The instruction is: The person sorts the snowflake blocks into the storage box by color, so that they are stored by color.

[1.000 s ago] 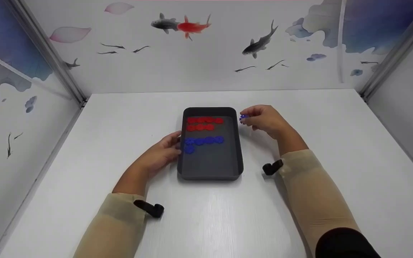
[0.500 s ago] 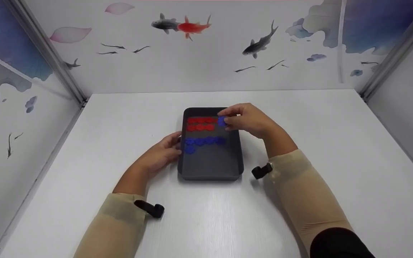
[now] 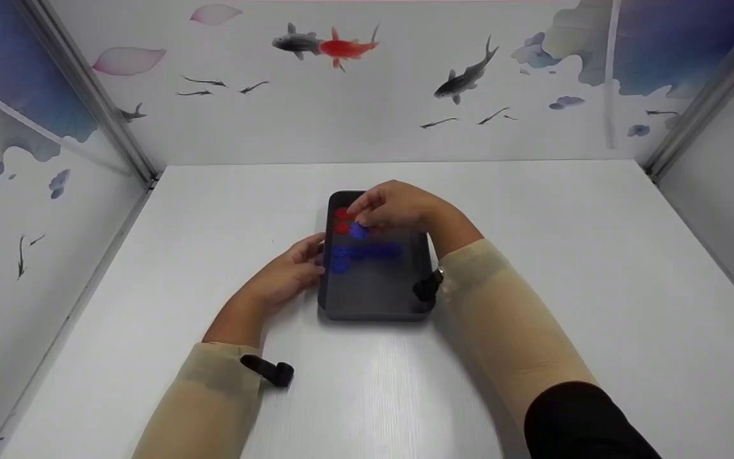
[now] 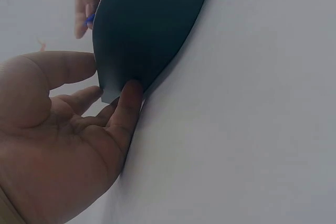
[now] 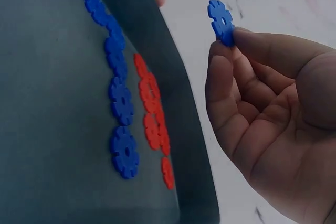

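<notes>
A dark grey rectangular tray [image 3: 376, 299] lies on the white table. My right hand [image 3: 400, 205] is above its far part, pinching a blue notched plastic disc [image 5: 221, 22] between thumb and fingertip. In the right wrist view the disc has a hole in its centre and stands nearly on edge. Inside the tray lie several blue notched discs [image 5: 125, 152] and, nearer the far end, two rows of red notched discs [image 5: 151, 130]. The right hand hides part of the red ones in the head view. My left hand [image 3: 281, 277] touches the tray's outer left side with slightly bent fingers.
The white table [image 3: 182, 255] extends around the tray on all sides. Printed panels [image 3: 367, 121] with fish and leaves enclose it at the back and sides. A small black device [image 3: 429, 285] on the right wrist hangs over the tray's right wall.
From beside the tray's right edge, my right hand has moved left over the tray, carrying the blue notched disc past the red ones. The left hand stays at the tray's side.
</notes>
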### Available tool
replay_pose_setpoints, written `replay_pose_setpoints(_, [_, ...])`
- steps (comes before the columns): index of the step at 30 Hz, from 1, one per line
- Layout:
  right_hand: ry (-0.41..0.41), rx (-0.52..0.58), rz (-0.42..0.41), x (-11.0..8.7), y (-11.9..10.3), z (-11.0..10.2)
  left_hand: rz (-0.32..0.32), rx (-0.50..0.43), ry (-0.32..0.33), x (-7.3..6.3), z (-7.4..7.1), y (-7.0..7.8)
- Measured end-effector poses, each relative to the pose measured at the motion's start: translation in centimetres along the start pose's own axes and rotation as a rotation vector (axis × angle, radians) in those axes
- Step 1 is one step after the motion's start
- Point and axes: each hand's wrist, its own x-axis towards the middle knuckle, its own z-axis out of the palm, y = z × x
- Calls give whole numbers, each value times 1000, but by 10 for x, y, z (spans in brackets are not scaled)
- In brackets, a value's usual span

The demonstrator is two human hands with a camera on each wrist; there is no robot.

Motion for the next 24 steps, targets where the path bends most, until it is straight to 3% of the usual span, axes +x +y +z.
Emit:
replay_pose_setpoints(5, [-44,8,64,14,7,-1,-2,13,-2,0,1,3])
replay_pose_setpoints(15, [-163,-127,154,21,16,8,-3,29,5,-1,0,1])
replay_pose_setpoints(24, [-161,-172,191,22,15,14,-1,31,9,-2,0,0])
